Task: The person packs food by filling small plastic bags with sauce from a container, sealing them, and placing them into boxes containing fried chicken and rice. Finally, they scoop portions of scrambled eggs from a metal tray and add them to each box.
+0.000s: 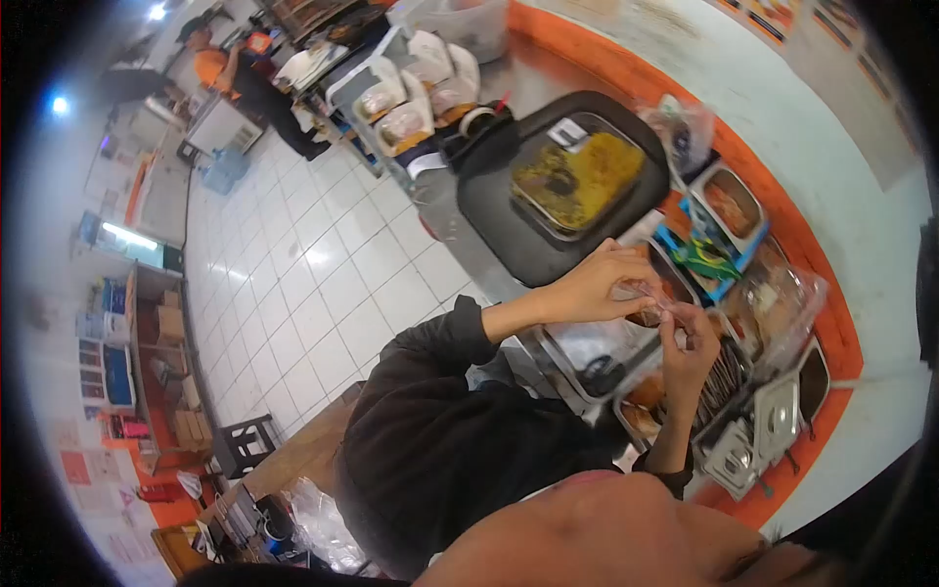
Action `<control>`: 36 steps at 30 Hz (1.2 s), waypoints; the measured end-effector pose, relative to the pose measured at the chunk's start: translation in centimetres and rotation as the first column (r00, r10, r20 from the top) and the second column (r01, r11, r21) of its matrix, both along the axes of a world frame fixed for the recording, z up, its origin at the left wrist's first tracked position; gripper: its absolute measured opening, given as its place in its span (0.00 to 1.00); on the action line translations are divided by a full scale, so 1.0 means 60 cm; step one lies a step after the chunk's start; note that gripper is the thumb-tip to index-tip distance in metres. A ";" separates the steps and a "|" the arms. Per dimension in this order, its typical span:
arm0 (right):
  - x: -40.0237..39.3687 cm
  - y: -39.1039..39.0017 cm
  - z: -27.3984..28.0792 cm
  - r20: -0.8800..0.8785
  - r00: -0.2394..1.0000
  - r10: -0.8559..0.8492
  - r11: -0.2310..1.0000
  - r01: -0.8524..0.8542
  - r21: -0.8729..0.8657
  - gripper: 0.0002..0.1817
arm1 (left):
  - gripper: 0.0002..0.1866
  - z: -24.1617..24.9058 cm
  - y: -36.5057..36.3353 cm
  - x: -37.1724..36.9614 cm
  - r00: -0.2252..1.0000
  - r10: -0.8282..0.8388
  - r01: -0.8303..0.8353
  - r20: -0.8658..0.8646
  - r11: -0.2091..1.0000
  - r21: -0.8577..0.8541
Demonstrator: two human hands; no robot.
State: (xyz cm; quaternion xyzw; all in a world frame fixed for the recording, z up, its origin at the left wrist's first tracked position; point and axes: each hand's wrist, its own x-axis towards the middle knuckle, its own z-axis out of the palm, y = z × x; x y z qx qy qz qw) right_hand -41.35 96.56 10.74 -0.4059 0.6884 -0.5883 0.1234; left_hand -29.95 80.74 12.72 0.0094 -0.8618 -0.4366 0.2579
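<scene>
My left hand [602,284] comes in from the left in a dark sleeve, its thumb and fingers pinched together. Facing it, my right hand [690,338] is closed too, fingertips pressed close to those of the left. Between them stretches a thin, clear piece of plastic [648,292], perhaps part of a bag; its exact kind is too small to make out. Both hands hover over metal food pans, partly hiding one with orange-brown contents. Just beyond the left hand lies a black tray [509,230] bearing a rectangular container of yellow-green food [592,181].
A pan of reddish food [729,205] and a blue-green packet [706,256] stand beyond my hands. Metal lids [778,416] and a clear plastic bag [787,303] lie to the right. Packed foam boxes [391,108] stand at the counter's far end. Another person [220,73] stands across the tiled floor.
</scene>
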 end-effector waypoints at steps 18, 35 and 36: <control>0.377 -0.850 -0.032 0.063 0.892 0.447 0.895 -0.445 -0.047 0.09 | 0.18 -0.102 -0.603 0.547 0.167 0.976 -0.985 -0.139 0.159 -0.065; 0.372 -0.868 -0.111 0.101 0.862 0.496 0.868 -0.495 -0.036 0.11 | 0.10 -0.189 -0.601 0.575 0.643 0.683 -0.763 0.345 0.612 0.211; 0.336 -0.792 -0.108 0.017 0.917 0.399 0.916 -0.399 0.035 0.10 | 0.09 -0.166 -0.607 0.547 0.705 0.648 -0.704 0.289 0.690 0.169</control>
